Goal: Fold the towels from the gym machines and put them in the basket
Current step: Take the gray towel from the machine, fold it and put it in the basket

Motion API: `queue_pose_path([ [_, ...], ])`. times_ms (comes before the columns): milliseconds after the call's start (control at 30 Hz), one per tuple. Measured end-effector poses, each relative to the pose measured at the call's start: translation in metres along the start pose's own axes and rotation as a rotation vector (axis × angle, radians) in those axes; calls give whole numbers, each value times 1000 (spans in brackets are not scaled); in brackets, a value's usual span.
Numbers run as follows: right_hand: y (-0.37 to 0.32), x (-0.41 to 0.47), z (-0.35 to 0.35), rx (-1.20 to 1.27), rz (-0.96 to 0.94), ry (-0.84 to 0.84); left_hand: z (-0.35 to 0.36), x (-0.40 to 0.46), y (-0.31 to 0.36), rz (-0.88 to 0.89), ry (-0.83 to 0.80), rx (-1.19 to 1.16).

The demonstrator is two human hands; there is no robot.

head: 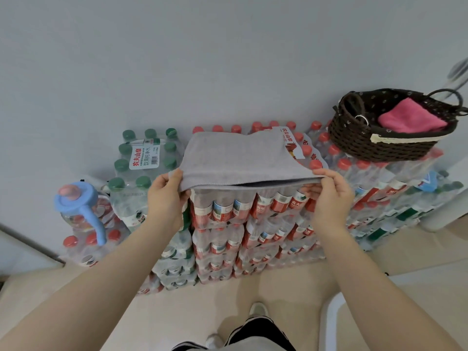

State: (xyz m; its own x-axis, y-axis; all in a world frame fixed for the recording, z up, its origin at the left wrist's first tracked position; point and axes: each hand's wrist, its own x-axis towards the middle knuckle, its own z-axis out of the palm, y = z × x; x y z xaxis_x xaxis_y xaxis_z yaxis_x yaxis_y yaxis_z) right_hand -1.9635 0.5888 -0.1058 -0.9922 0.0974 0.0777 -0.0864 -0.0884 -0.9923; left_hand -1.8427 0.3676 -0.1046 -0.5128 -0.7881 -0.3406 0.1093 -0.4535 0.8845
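Observation:
A grey towel [233, 158] lies folded over on top of stacked packs of red-capped water bottles [228, 216]. My left hand [166, 198] pinches its near left corner. My right hand [329, 193] pinches its near right corner, with the top layer lifted slightly off the layer beneath. A dark brown woven basket [359, 143] stands on the bottle packs at the back right, apart from both hands. A folded pink towel [410, 117] lies inside it.
Green-capped bottle packs [144, 158] stand left of the towel. A large jug with a blue handle [83, 206] sits at the far left. A grey wall rises behind the stacks. Beige floor and my feet [258, 310] are below.

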Motion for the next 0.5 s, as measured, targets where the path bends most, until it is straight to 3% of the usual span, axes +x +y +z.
queue_pose_path([
  [133,-20,-3,-8,5,-103,-194,5,-4,17,37,13,-96],
  [267,-10,10,-7,-387,-115,-251,6,-4,17,-102,-99,101],
  [367,-2,22,-3,-579,-184,-198,-2,1,21,-135,-279,435],
  [500,1,43,7,-509,-185,-218,-3,10,37,73,-439,1105],
])
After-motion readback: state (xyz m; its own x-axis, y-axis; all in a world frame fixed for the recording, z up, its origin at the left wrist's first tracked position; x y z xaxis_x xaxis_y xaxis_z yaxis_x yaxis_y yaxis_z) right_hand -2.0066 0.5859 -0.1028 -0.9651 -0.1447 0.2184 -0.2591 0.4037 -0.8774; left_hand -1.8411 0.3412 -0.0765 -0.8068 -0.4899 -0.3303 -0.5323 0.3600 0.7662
